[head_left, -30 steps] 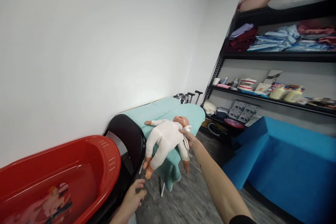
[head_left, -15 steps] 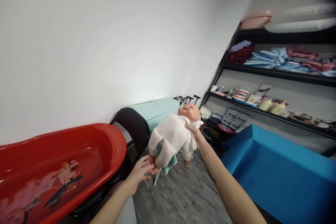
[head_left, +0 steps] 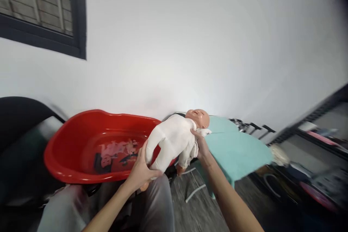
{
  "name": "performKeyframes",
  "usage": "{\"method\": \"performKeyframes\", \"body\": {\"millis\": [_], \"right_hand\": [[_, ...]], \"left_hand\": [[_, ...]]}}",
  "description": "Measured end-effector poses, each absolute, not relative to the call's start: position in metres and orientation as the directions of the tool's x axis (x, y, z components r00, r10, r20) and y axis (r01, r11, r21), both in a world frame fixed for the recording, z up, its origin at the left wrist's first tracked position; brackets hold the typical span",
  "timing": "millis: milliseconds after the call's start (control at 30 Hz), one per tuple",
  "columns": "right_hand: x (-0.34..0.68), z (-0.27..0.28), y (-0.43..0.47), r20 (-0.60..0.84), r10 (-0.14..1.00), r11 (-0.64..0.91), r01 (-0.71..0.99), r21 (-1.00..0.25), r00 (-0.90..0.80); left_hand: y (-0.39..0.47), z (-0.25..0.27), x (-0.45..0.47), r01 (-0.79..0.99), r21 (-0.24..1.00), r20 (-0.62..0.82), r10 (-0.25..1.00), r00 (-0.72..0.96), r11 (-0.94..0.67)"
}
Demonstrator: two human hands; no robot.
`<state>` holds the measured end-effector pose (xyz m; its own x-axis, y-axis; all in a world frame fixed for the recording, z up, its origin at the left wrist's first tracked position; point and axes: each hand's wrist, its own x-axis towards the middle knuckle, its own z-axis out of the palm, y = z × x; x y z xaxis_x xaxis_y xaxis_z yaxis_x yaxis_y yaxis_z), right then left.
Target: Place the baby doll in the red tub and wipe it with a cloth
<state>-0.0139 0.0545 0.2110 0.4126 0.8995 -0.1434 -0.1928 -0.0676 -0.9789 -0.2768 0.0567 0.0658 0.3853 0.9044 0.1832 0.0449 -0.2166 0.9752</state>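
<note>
Room: a plain white wall (head_left: 190,43) filled most of the frame, with a dark-framed window (head_left: 40,11) at the upper left and blurred shelves (head_left: 320,130) at the right edge.
Floor: grey boards (head_left: 195,203) ran along the lower middle.
Doll: a baby doll (head_left: 176,137) in a white suit was held in the air at the centre of the frame, face up, clear of every surface.
Long axis: it ran from the head at the upper right down to the feet at the lower left.
Left hand: the left hand (head_left: 143,170) was clasped around the doll's legs at the lower left end.
Right hand: the right hand (head_left: 201,146) gripped the upper body just below the head, fingers wrapped under the shoulder.
Nearer hand: both were in contact; the left sat closer to the tub.
Tub: a red tub (head_left: 81,152) stood just left of and behind the doll, its rim partly hidden by the doll's body.
Pad: a teal pad (head_left: 236,148) lay to the right, behind the right wrist.
Chair: a dark chair (head_left: 19,123) was blurred at the far left.
</note>
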Motion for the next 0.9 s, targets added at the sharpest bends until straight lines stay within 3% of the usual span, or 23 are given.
{"method": "performKeyframes", "body": {"millis": [167, 400, 533, 667, 900], "right_hand": [[-0.096, 0.163, 0.143, -0.12, 0.96, -0.036, -0.311, -0.95, 0.254], [-0.162, 0.072, 0.207, -0.134, 0.972, -0.007, -0.548, -0.837, 0.191], [-0.162, 0.008, 0.221, -0.288, 0.945, -0.12, -0.654, -0.747, 0.155], [-0.151, -0.053, 0.23, -0.499, 0.842, -0.244, -0.681, -0.69, 0.204], [-0.138, -0.123, 0.245, -0.591, 0.782, -0.384, -0.594, -0.707, 0.198]], "left_hand": [[0.117, 0.052, -0.349, 0.473, 0.826, 0.204, 0.945, 0.255, -0.306], [0.191, 0.013, -0.393, 0.884, 0.441, 0.121, 0.986, 0.115, -0.157], [0.221, -0.021, -0.406, 0.964, 0.221, 0.084, 0.987, 0.135, -0.151], [0.245, -0.05, -0.416, 0.979, 0.064, -0.009, 0.981, 0.195, -0.194], [0.277, -0.095, -0.409, 0.972, -0.011, -0.133, 0.964, 0.229, -0.233]]}}
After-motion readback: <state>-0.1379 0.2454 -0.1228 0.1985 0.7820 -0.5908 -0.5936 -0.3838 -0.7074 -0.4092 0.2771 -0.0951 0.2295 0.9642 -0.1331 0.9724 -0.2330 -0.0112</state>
